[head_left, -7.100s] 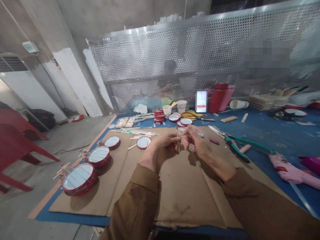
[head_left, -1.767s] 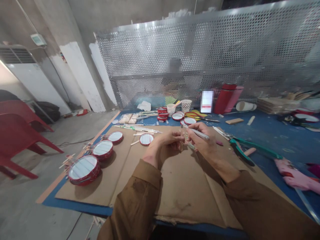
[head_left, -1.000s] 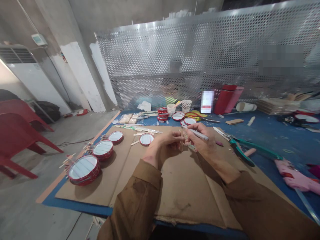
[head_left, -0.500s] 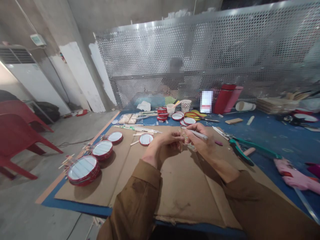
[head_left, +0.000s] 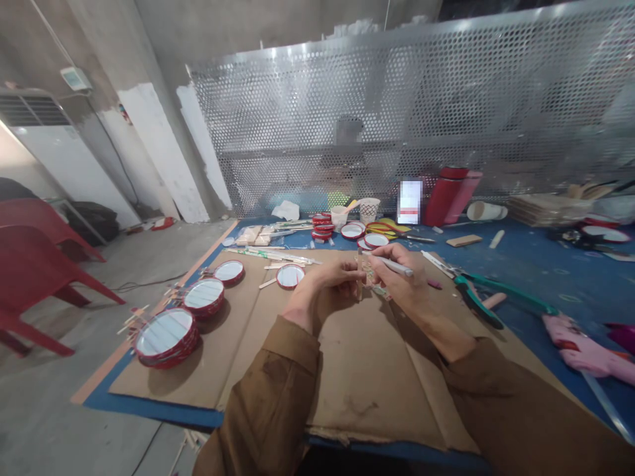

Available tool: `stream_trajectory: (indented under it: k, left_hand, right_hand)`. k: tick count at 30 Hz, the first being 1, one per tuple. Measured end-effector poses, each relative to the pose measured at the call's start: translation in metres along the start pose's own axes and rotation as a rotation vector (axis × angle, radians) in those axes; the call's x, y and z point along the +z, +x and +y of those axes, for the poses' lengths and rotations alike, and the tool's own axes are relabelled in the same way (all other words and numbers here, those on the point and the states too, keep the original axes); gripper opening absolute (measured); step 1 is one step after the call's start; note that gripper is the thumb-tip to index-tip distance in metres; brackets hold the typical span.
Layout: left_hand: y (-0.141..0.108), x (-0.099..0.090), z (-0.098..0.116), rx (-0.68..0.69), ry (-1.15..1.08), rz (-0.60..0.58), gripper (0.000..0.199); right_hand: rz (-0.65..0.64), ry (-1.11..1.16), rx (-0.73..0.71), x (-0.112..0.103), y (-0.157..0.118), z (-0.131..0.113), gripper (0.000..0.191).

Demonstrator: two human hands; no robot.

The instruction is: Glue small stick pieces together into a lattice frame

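Note:
My left hand [head_left: 337,274] is closed around a thin wooden craft stick [head_left: 360,291], held upright over the cardboard [head_left: 357,370]. Between the fingers of my right hand [head_left: 399,281] is a light grey pen [head_left: 397,266], its tip pointing left toward the stick and close to it; whether they touch I cannot tell. Small patterned scraps [head_left: 380,289] lie beneath my hands. A red-rimmed round lid [head_left: 290,276] rests left of my left hand on a craft stick. Farther left stand three red-rimmed drum-like pieces, the nearest the largest [head_left: 166,334], with sticks at their left ends.
Green-handled pliers [head_left: 479,301] and a pink glue gun [head_left: 588,350] lie to the right. Along the back are paper cups [head_left: 369,210], yellow-handled scissors [head_left: 391,229], a lit phone [head_left: 409,203] and a red bottle [head_left: 445,197]. Behind rises a perforated metal panel [head_left: 297,106].
Almost nothing differs. The pen tip has shifted slightly at the stick, and more of the stick's upper end shows; both hands keep their places.

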State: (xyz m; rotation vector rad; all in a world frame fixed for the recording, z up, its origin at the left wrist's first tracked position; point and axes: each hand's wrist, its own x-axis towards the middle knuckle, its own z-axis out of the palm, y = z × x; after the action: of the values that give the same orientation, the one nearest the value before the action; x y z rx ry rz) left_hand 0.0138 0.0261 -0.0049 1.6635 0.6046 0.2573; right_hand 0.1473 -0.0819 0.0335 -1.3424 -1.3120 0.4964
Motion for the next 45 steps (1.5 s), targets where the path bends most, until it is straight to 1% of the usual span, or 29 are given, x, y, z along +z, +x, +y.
stream_trajectory:
  k: [6, 12, 17, 21, 24, 29, 35, 37, 40, 45]
  left_hand:
    - [0.002, 0.0, -0.002, 0.018, 0.008, 0.0, 0.037]
    - [0.003, -0.001, -0.005, 0.01, 0.019, -0.006, 0.036]
    - [0.003, -0.001, -0.005, 0.016, 0.019, -0.009, 0.036]
    - [0.003, -0.002, -0.002, 0.005, 0.048, -0.027, 0.032]
    - [0.002, -0.002, 0.0, 0.02, 0.059, -0.011, 0.028]
    - [0.001, -0.001, 0.002, -0.007, 0.08, -0.025, 0.03]
    - [-0.001, 0.001, 0.004, -0.014, 0.026, 0.018, 0.024]
    - [-0.001, 0.001, 0.005, -0.022, 0.031, 0.016, 0.022]
    - [-0.002, 0.001, 0.007, -0.039, 0.06, -0.005, 0.023]
    - [-0.001, 0.0, 0.006, -0.034, 0.06, 0.003, 0.026]
  right_hand:
    - [0.016, 0.064, -0.025, 0.002, 0.003, 0.007, 0.025]
    - [0.018, 0.087, -0.006, 0.002, 0.003, 0.007, 0.027]
    - [0.009, 0.053, 0.002, 0.002, 0.002, 0.003, 0.028]
    - [-0.014, 0.039, 0.01, 0.002, 0.001, 0.0, 0.031]
    - [-0.022, 0.03, -0.003, 0.001, 0.0, -0.001, 0.031]
    - [-0.03, 0.021, -0.002, -0.001, 0.001, -0.001, 0.029]
    - [-0.034, 0.012, 0.036, -0.002, 0.0, -0.001, 0.029]
    - [-0.031, 0.007, 0.038, -0.002, 0.0, -0.001, 0.029]
    - [-0.024, 0.002, 0.047, -0.002, -0.001, -0.001, 0.027]
    - [-0.037, -0.003, 0.053, -0.003, -0.001, -0.001, 0.026]
